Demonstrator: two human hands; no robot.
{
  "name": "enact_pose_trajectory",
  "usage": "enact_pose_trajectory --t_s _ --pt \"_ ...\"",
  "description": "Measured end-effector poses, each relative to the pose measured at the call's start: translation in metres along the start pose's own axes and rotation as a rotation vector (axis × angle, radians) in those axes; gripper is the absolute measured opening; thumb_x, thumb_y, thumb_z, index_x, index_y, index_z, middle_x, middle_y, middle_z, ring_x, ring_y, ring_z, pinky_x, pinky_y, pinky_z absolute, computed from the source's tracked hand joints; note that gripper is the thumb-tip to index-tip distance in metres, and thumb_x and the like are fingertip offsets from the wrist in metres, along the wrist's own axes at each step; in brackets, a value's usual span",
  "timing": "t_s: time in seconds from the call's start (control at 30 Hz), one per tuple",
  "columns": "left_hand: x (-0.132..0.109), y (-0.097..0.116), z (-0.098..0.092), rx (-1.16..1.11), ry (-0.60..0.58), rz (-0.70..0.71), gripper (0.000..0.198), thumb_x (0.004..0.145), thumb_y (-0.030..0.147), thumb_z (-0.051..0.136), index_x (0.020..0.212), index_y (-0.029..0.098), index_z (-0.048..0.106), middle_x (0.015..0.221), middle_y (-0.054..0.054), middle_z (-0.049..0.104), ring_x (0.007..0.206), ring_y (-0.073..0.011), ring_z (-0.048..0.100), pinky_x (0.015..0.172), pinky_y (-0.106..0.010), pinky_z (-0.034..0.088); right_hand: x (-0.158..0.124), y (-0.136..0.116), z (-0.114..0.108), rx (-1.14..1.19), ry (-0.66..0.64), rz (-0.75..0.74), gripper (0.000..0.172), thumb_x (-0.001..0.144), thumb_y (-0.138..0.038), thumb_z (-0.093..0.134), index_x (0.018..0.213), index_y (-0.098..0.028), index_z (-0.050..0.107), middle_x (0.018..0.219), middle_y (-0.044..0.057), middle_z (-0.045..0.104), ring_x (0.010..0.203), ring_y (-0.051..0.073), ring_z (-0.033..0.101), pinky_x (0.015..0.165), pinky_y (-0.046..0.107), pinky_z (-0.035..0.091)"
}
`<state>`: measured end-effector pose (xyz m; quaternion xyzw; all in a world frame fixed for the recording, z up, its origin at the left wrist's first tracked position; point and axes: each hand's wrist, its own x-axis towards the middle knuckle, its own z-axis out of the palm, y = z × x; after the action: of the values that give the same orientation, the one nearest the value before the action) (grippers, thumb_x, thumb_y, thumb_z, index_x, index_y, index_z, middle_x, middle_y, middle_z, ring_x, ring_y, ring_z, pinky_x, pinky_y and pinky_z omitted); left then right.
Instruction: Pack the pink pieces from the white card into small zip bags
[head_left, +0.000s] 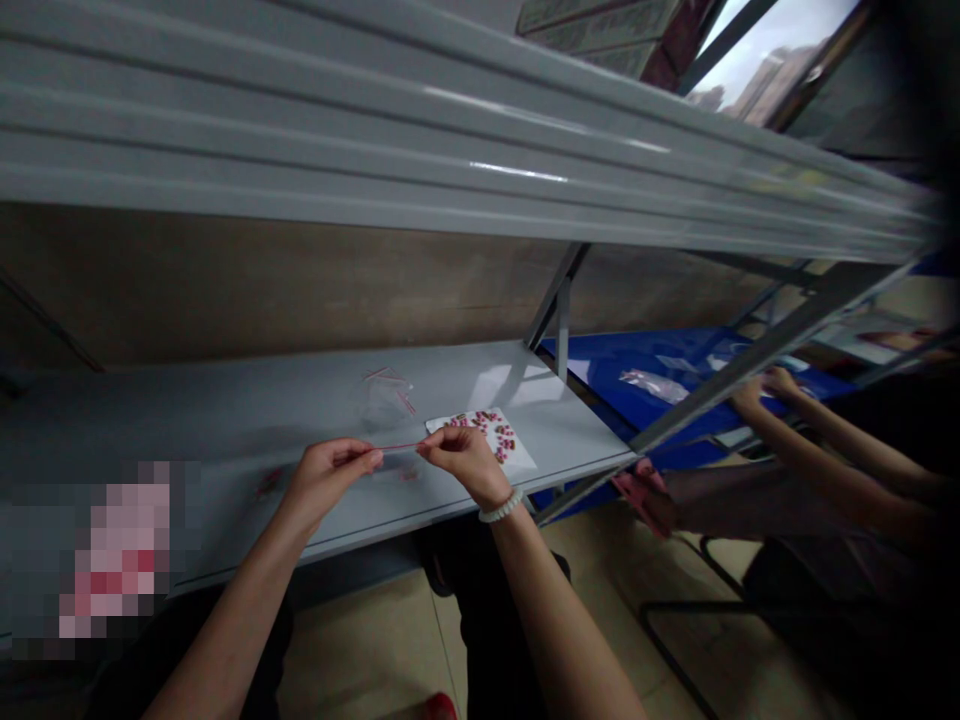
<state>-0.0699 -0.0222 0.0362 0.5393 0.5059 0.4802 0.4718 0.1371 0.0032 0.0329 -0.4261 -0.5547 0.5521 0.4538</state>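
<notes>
My left hand (330, 475) and my right hand (465, 462) pinch a thin red strip (397, 448) between them, stretched level above a grey metal shelf board (300, 415). Under my right hand lies a white sheet printed with red and green motifs (487, 430), its near part touching my palm. A small clear plastic bag with red edging (386, 400) lies just beyond the strip. Small red scraps (268, 483) lie on the shelf left of my left hand. A white beaded bracelet (501, 506) circles my right wrist.
A long grey upper shelf (375, 130) runs overhead on angled metal struts (555, 300). A pixelated patch (105, 560) covers the lower left. To the right, a co-worker's arms (787, 430) reach over a blue surface (637, 370). Tiled floor lies below.
</notes>
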Motion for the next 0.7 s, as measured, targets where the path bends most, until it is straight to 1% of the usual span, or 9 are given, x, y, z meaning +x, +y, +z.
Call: enact_pose_trajectory --t_s 0.17,0.37,0.43,0.47,0.5,0.57,0.6,0.63,0.7 --pt "-0.001 -0.002 0.003 0.030 0.046 0.047 0.024 0.065 0.038 0.074 0.069 0.014 0.071 0.066 -0.005 0.071 0.061 -0.0170 0.065 0.059 -0.026 0.051 0.000 0.003 0.003 0.018 0.002 -0.040 0.017 0.064 -0.030 0.076 0.062 -0.016 0.066 0.060 -0.001 0.064 0.055 0.010 0.056 0.060 0.025 0.046" --pt "-0.002 -0.005 -0.002 0.156 0.098 0.177 0.018 0.073 0.034 0.069 0.074 0.016 0.070 0.071 -0.003 0.071 0.067 -0.0169 0.065 0.063 -0.026 0.051 0.001 0.001 0.008 -0.026 0.028 -0.125 0.020 0.069 -0.035 0.072 0.063 -0.017 0.063 0.060 -0.001 0.062 0.057 0.012 0.055 0.058 0.026 0.045" --pt "-0.005 -0.003 -0.002 0.203 0.122 0.242 0.018 0.077 0.035 0.066 0.077 0.017 0.069 0.074 -0.003 0.071 0.070 -0.0173 0.066 0.067 -0.026 0.051 -0.002 -0.007 0.008 -0.162 0.025 -0.200 0.017 0.074 -0.034 0.068 0.071 -0.017 0.067 0.067 0.002 0.064 0.064 0.014 0.057 0.062 0.028 0.046" --pt "-0.007 -0.001 -0.002 0.250 0.138 0.282 0.017 0.079 0.034 0.065 0.078 0.017 0.069 0.076 -0.003 0.071 0.072 -0.0173 0.066 0.068 -0.027 0.051 -0.004 -0.011 0.008 -0.252 0.018 -0.250 0.016 0.075 -0.033 0.067 0.080 -0.017 0.070 0.075 0.004 0.066 0.070 0.016 0.059 0.066 0.029 0.047" --pt "-0.009 0.001 -0.001 0.310 0.157 0.329 0.016 0.080 0.033 0.063 0.079 0.018 0.068 0.076 -0.003 0.071 0.072 -0.0171 0.066 0.070 -0.027 0.050 -0.005 -0.015 0.008 -0.339 0.011 -0.309 0.022 0.075 -0.031 0.068 0.092 -0.018 0.071 0.086 0.006 0.067 0.079 0.017 0.060 0.070 0.031 0.047" --pt "-0.014 0.005 0.002 0.438 0.183 0.435 0.013 0.082 0.030 0.061 0.078 0.019 0.067 0.077 -0.002 0.071 0.074 -0.0168 0.065 0.072 -0.027 0.049 -0.009 -0.022 0.010 -0.466 0.006 -0.439 0.046 0.072 -0.028 0.072 0.117 -0.022 0.064 0.109 0.009 0.063 0.098 0.021 0.058 0.083 0.035 0.047" --pt "-0.016 0.007 0.004 0.489 0.183 0.486 0.012 0.083 0.028 0.060 0.077 0.020 0.067 0.077 -0.002 0.070 0.074 -0.0168 0.065 0.072 -0.027 0.048 -0.010 -0.024 0.012 -0.502 0.004 -0.499 0.054 0.070 -0.026 0.073 0.122 -0.023 0.060 0.115 0.009 0.060 0.105 0.023 0.055 0.088 0.038 0.045" --pt "-0.018 0.008 0.006 0.528 0.177 0.529 0.011 0.084 0.026 0.060 0.077 0.020 0.066 0.077 -0.002 0.070 0.075 -0.0168 0.064 0.072 -0.027 0.048 -0.011 -0.025 0.015 -0.530 -0.001 -0.548 0.054 0.070 -0.025 0.074 0.121 -0.024 0.061 0.117 0.009 0.059 0.108 0.024 0.054 0.092 0.039 0.042" --pt "-0.020 0.009 0.010 0.580 0.161 0.584 0.010 0.085 0.024 0.058 0.078 0.021 0.065 0.077 -0.001 0.069 0.076 -0.0168 0.064 0.073 -0.027 0.047 -0.011 -0.025 0.019 -0.571 -0.030 -0.594 0.033 0.071 -0.022 0.073 0.104 -0.023 0.069 0.107 0.008 0.064 0.105 0.023 0.055 0.094 0.040 0.040"
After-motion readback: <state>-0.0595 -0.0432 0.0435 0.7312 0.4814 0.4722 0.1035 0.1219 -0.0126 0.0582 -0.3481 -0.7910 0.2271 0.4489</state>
